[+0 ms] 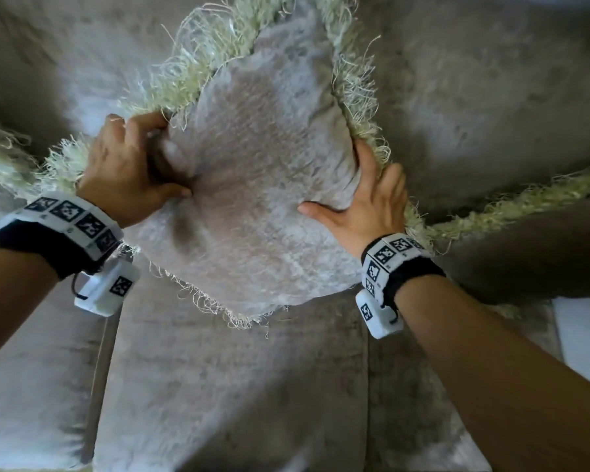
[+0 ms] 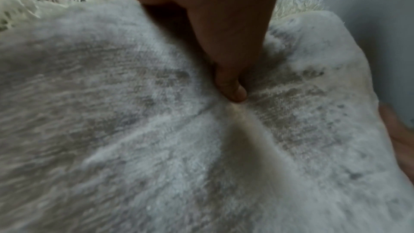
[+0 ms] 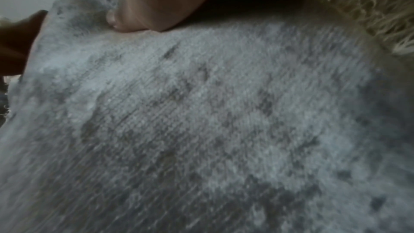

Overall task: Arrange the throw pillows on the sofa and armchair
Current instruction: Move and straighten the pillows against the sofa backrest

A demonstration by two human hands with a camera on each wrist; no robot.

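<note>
- A grey pillow [image 1: 263, 185] with a worn, woven face and a long cream fringe along its edges is standing tilted on one corner on the sofa [image 1: 235, 386] seat, its top leaning toward the sofa's back edge.
- Its lowest corner is touching the seat cushion near the middle of the sofa, while the fringed upper edges are spreading against the backrest.
- The face of the pillow is denting in a deep crease on its left side, and the right edge is being pressed inward.
- A second pillow [image 1: 525, 206] with the same cream fringe is lying toward the right end of the sofa; a third fringe edge [image 1: 4, 158] is showing at the left end.
</note>
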